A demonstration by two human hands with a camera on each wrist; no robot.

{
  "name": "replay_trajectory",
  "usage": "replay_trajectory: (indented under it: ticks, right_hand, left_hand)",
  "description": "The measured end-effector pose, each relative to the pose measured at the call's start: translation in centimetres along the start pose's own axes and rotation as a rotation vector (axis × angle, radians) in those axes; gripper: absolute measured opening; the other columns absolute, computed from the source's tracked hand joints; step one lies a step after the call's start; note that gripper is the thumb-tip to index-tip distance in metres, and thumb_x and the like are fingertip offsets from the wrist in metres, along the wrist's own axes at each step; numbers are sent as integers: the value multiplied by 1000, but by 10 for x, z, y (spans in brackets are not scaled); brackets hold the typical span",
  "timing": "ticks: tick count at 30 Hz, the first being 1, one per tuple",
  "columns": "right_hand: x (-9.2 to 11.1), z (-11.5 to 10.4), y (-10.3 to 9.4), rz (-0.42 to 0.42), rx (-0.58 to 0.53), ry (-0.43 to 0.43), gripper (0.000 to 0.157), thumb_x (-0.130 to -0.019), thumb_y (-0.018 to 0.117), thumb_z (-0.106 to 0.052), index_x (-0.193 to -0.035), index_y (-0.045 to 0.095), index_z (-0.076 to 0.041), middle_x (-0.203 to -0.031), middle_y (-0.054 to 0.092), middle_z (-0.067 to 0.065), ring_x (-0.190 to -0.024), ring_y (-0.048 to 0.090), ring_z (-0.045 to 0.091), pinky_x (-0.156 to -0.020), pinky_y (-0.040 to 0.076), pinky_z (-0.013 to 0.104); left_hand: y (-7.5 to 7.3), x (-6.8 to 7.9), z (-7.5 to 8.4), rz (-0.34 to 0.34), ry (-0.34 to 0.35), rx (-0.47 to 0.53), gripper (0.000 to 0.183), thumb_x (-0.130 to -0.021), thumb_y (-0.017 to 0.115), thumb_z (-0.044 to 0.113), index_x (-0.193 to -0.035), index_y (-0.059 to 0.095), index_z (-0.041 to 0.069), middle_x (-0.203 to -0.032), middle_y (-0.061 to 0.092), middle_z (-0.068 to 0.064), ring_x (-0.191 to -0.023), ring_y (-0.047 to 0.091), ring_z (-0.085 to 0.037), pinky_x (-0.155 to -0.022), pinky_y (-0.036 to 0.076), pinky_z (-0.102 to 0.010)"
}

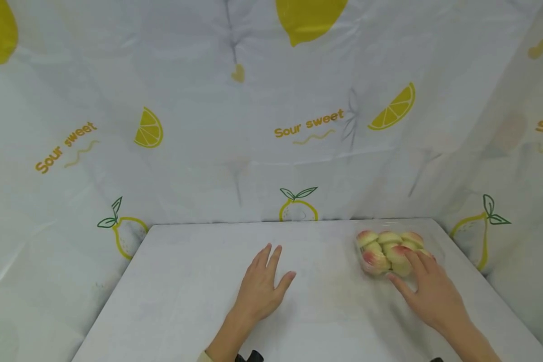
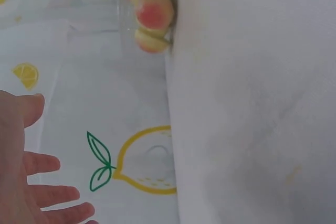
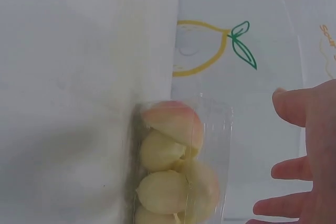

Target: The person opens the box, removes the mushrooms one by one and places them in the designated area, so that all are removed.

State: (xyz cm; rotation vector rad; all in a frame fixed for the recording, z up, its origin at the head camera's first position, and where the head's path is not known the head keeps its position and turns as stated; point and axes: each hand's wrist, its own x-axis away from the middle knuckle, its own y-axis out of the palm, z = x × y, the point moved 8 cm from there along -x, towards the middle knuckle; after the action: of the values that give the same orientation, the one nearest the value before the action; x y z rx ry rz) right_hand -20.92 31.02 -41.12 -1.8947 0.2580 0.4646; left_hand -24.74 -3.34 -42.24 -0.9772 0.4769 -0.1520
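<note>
A clear plastic box (image 1: 361,259) stands at the back right of the white table, holding several pale yellow, pink-blushed fruits (image 1: 374,262) that look like peaches. Over its near right corner hovers my right hand (image 1: 434,294), fingers spread and thumb out. In the right wrist view, a gap shows between this hand (image 3: 315,156) and the box wall (image 3: 227,145). My left hand (image 1: 260,291) is held above the middle of the table, fingers extended and holding nothing. The left wrist view shows its spread fingers (image 2: 52,195) well away from the peach-like fruits (image 2: 155,11).
The white table (image 1: 185,281) ends at a back edge against a hanging white sheet (image 1: 208,166) printed with lemons and words. The sheet also rises along the left and right sides. Dark objects (image 1: 255,356) show by the left wrist at the bottom.
</note>
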Motion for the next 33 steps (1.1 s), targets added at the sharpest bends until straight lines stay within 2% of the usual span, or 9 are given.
replay_trajectory:
  ticks: [5,14,26,33]
  right_hand:
    - [-1,12,-3,-33,-10,72,68,-96,68,-44,-139,47,4,-136,43,43,-117,41,66,-89,34,79]
    - [-4,32,-9,-70,-1,128,74,-97,65,-46,-139,45,11,-137,40,47,-118,39,66,-89,33,80]
    - [-12,61,-19,-13,-32,102,74,-97,67,-41,-136,45,18,-132,45,47,-118,41,64,-94,33,75]
    - [-12,78,-15,-87,-37,169,80,-98,65,-44,-139,41,19,-135,41,47,-119,40,65,-92,34,76]
  left_hand:
    - [6,-6,11,-9,-1,34,72,-104,40,58,-157,38,9,-161,33,-19,-147,33,-37,-116,32,-55]
    - [18,-19,30,-13,23,76,71,-105,39,58,-156,38,9,-160,35,-18,-145,37,-36,-114,34,-55]
    - [34,-40,37,-20,23,137,67,-106,41,53,-155,41,8,-157,40,-17,-143,40,-35,-113,36,-54]
    - [48,-53,46,-39,48,172,63,-106,43,50,-154,41,9,-155,42,-15,-143,41,-33,-115,35,-52]
